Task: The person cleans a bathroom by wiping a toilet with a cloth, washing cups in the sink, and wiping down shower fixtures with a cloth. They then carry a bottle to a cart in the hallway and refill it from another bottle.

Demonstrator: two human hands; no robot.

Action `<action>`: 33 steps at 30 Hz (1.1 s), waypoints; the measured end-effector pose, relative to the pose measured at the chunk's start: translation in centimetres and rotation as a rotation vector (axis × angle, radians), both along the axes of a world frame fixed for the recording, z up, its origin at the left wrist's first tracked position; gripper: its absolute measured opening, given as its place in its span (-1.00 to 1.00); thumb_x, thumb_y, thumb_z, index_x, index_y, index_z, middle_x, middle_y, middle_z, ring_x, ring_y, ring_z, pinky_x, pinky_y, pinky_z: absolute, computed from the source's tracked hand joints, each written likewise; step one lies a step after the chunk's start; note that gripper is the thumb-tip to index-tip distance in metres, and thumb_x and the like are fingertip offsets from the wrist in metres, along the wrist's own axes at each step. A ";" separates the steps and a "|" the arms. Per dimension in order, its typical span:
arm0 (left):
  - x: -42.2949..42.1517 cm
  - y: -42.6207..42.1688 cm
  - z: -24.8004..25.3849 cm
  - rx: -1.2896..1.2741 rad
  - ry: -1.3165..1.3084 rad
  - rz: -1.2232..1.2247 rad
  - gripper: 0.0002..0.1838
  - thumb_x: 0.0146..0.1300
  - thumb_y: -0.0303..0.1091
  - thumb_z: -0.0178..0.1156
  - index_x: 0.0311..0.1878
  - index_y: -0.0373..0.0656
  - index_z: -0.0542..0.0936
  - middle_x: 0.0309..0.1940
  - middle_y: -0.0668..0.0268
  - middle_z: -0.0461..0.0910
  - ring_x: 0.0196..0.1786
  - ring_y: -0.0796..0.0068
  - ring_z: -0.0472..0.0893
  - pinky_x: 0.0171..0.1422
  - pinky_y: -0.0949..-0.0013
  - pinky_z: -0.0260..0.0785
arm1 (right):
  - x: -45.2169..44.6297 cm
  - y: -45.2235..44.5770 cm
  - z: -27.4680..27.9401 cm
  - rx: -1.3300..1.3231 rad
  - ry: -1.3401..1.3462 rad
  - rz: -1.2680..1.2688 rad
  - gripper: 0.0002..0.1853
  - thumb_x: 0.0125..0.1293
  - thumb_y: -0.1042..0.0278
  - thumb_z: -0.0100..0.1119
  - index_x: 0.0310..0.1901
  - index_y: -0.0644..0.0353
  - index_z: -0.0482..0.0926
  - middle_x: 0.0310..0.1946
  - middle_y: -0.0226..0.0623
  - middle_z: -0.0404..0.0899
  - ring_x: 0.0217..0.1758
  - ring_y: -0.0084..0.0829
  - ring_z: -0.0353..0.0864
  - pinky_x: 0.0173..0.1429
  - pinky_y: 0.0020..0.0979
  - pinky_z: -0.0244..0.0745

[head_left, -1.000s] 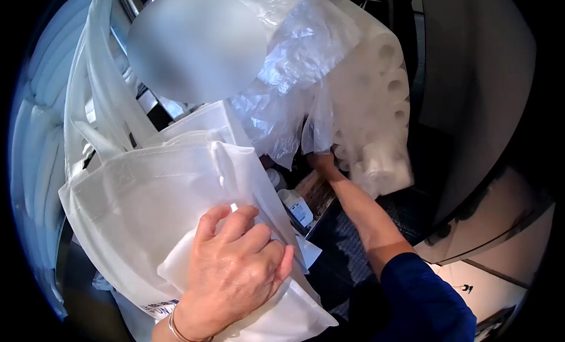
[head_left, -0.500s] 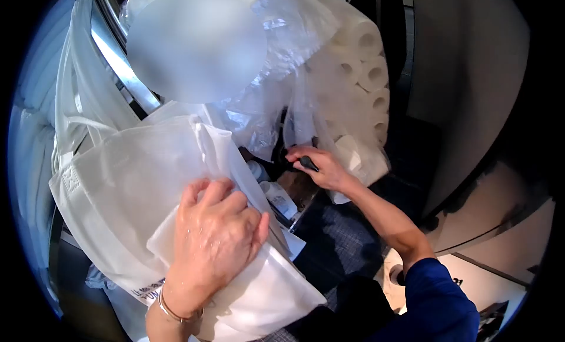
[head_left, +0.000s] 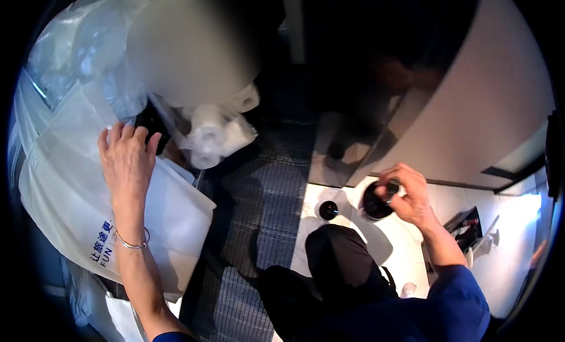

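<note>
My left hand (head_left: 126, 159) is at the upper edge of a white fabric bag (head_left: 176, 224) with blue lettering, its fingers curled over the fabric and its thumb out to the side. On the right, my right hand (head_left: 409, 195) is closed round a black handle (head_left: 392, 189), whose lower end I cannot make out. Just under that hand is a dark round container (head_left: 372, 205) on the pale tiled floor (head_left: 312, 209).
Toilet rolls (head_left: 215, 136) in clear plastic lie beyond the bag. A small black round object (head_left: 328, 210) is on the tiles. Dark carpet (head_left: 265, 195) runs down the middle, and a grey panel (head_left: 488, 106) stands at the right.
The view has swung right. My right hand has moved from beside the toilet rolls to above the dark container, still with the black handle. My left hand has stayed at the white bag.
</note>
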State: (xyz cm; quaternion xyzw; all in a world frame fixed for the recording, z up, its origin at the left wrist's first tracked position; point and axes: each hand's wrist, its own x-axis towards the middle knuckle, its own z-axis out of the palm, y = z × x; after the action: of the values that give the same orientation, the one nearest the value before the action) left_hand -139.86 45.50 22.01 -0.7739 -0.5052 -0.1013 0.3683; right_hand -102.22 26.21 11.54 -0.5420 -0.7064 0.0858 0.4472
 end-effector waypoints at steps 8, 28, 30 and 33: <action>7.9 -2.3 -10.3 -0.458 -0.130 -0.823 -0.67 -0.11 -0.28 0.35 -0.22 -0.12 0.58 -0.27 0.28 0.53 -0.16 0.24 0.53 0.01 0.16 0.36 | 9.7 -21.3 -15.5 -0.351 0.428 -0.764 -0.81 0.13 0.48 0.22 -0.20 0.30 0.54 -0.29 -0.26 0.55 -0.28 -0.51 0.51 -0.15 -0.50 0.42; 27.8 -26.8 -43.9 -1.095 -1.283 -0.559 0.12 -0.30 -0.22 0.56 0.33 -0.27 0.10 0.17 -0.03 0.31 0.20 0.02 0.37 0.26 0.24 0.26 | 9.8 -29.3 -17.6 -0.374 0.109 -0.586 -0.77 0.16 0.30 0.25 -0.26 0.30 0.60 -0.57 -0.14 0.56 -0.60 -0.48 0.50 -0.47 -0.45 0.40; 27.6 -28.0 -42.0 -0.919 -1.258 -0.451 0.11 -0.26 -0.22 0.55 0.34 -0.27 0.07 0.23 -0.08 0.22 0.23 -0.03 0.32 0.30 0.12 0.20 | 9.2 -27.5 -14.8 -0.445 0.098 -0.560 -0.76 0.15 0.28 0.24 -0.25 0.28 0.60 -0.51 -0.10 0.58 -0.53 -0.34 0.55 -0.41 -0.39 0.44; 26.5 -32.0 -32.9 -1.153 -1.565 -0.558 0.12 -0.26 -0.16 0.54 0.34 -0.29 0.07 0.26 -0.08 0.17 0.29 -0.04 0.24 0.37 0.02 0.08 | 8.8 -25.6 -11.9 -0.438 0.102 -0.490 -0.77 0.16 0.27 0.23 -0.26 0.26 0.60 -0.46 -0.06 0.59 -0.48 -0.23 0.61 -0.35 -0.34 0.50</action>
State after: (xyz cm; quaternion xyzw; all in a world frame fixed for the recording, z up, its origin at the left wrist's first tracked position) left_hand -113.41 13.53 -10.90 -0.6405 -0.3775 -0.4032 -0.5335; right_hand -93.43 0.61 -0.40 -0.7742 -0.4964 0.1524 0.3620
